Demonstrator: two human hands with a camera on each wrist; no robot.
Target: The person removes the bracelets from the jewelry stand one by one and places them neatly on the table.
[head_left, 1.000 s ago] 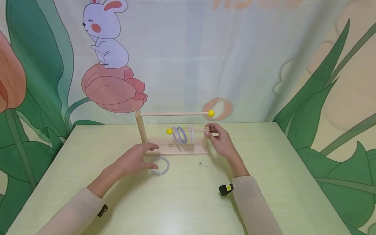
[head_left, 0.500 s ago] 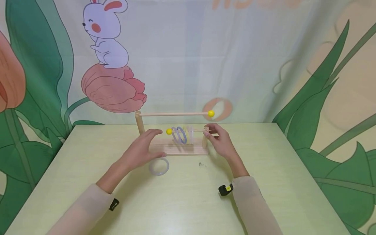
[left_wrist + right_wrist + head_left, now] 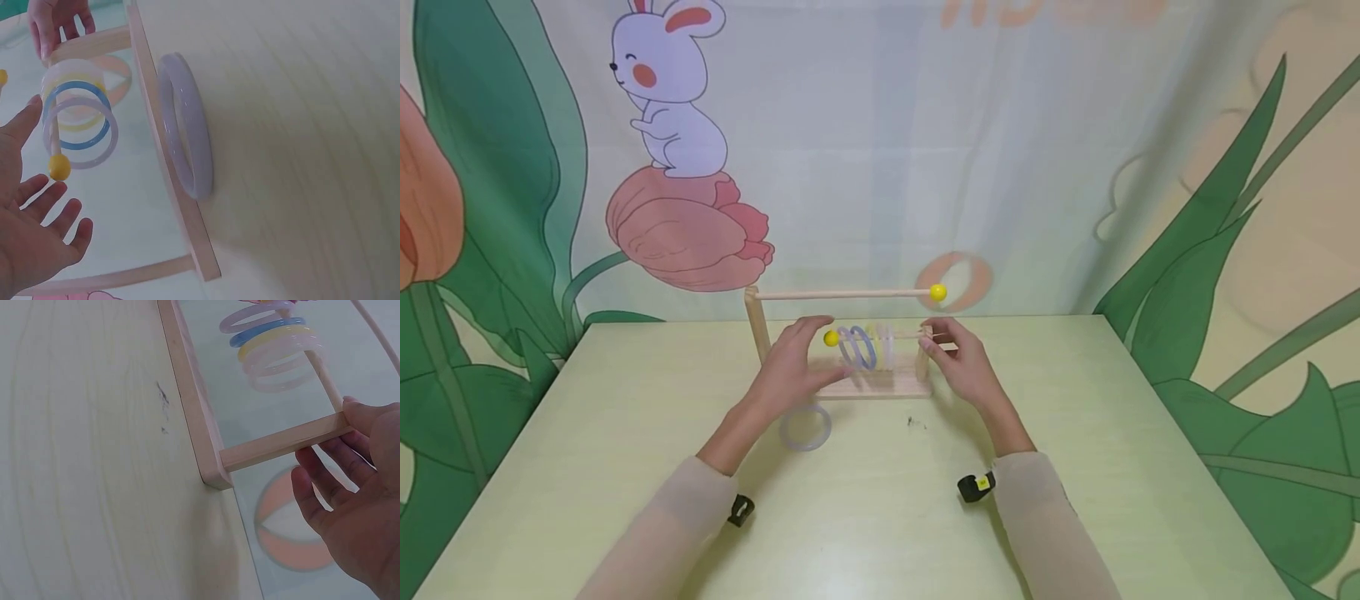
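A wooden stand (image 3: 880, 385) has a tall left post, a short right post (image 3: 281, 442) and two rods. Several rings hang on the lower rod, among them a pale purple ring (image 3: 113, 139), a blue ring (image 3: 78, 146) and a yellow ring (image 3: 250, 351). My left hand (image 3: 793, 362) is spread around the lower rod's yellow ball end (image 3: 60, 167), beside the rings; whether it touches them I cannot tell. With thumb and fingers, my right hand (image 3: 962, 360) grips the top of the short post. One loose pale purple ring (image 3: 199, 140) lies before the stand.
The upper rod (image 3: 850, 294) ends in a yellow ball (image 3: 937, 292) on the right. Dark marks (image 3: 162, 394) show on the table (image 3: 865, 517) before the stand. A printed curtain (image 3: 820, 167) hangs behind the table.
My left hand has moved right and up, from above the loose ring to the rod's yellow ball end. My right hand stays on the short post.
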